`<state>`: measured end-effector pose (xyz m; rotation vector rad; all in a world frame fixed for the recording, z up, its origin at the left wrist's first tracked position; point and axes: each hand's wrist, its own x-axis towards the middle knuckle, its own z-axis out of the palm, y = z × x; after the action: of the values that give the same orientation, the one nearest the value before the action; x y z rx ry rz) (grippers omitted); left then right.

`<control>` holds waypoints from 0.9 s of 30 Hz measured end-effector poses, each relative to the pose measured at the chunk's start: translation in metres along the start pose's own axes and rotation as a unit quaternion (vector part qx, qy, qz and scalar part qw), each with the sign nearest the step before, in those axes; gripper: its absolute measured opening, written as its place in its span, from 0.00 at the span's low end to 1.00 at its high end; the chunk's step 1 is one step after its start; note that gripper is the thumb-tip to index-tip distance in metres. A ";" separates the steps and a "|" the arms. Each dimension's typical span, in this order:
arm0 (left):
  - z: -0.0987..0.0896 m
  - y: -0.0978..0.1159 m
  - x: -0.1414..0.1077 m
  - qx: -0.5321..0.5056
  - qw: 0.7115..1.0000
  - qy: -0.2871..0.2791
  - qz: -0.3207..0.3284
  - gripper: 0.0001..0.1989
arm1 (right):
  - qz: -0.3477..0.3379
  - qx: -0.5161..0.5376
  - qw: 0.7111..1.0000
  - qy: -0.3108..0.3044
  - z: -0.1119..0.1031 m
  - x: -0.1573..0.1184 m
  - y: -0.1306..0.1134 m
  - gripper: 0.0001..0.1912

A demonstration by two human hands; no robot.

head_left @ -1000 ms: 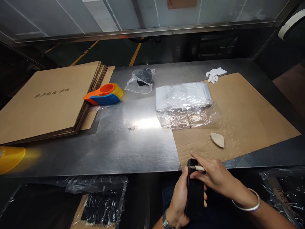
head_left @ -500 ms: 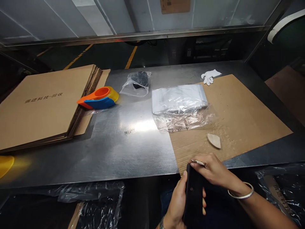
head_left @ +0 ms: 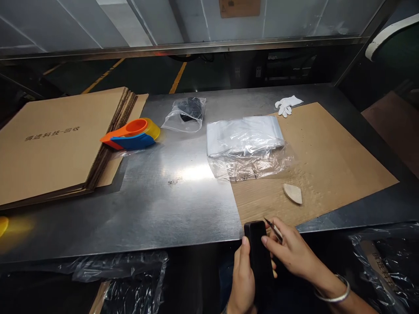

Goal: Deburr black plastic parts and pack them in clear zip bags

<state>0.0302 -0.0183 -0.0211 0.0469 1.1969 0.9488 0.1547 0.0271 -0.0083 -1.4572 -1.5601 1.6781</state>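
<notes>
My left hand (head_left: 242, 277) is wrapped round a long black plastic-looking case (head_left: 258, 257) with rounded corners, held upright just off the table's front edge. My right hand (head_left: 290, 248) pinches a slim pointed tool, like a small craft knife (head_left: 275, 230), with a dark tip and a paler handle. Its tip points up and left, beside the case's top right corner and apart from it. The right thumb lies at the case's right side. Beyond the hands, a pale wedge-shaped pad (head_left: 292, 193) rests on the cardboard sheet (head_left: 334, 152).
A pack of clear plastic bags (head_left: 244, 135) lies partly on the cardboard. Behind are a white glove (head_left: 288, 104) and a clear bag with a black item (head_left: 190, 110). An orange and blue tape dispenser (head_left: 131, 134) stands beside stacked flat cartons (head_left: 62, 139) on the metal table (head_left: 170, 209).
The black case has tilted, so its top end now shows. My right hand has shifted slightly lower and right, and the tool's tip has swung upward off the case's top edge.
</notes>
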 end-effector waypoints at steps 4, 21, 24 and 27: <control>0.005 0.002 -0.003 0.019 0.998 -0.056 -0.001 0.29 | -0.005 -0.001 0.997 0.077 -0.004 0.016 0.002 0.07; 0.003 0.023 0.011 -0.155 0.982 -0.083 -0.067 0.26 | -0.153 -0.094 0.982 -0.062 -0.013 -0.012 -0.007 0.15; 0.002 0.027 0.013 -0.184 0.974 -0.099 -0.092 0.26 | -0.200 -0.244 0.942 -0.115 -0.012 -0.017 -0.005 0.22; -0.001 0.029 0.015 -0.169 0.977 -0.086 -0.096 0.26 | -0.210 -0.328 0.909 -0.151 -0.012 -0.022 -0.002 0.28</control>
<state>0.0124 0.0091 -0.0187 -0.2500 0.8520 0.9459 0.1721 0.0146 0.0043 -1.0171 -2.5707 1.2085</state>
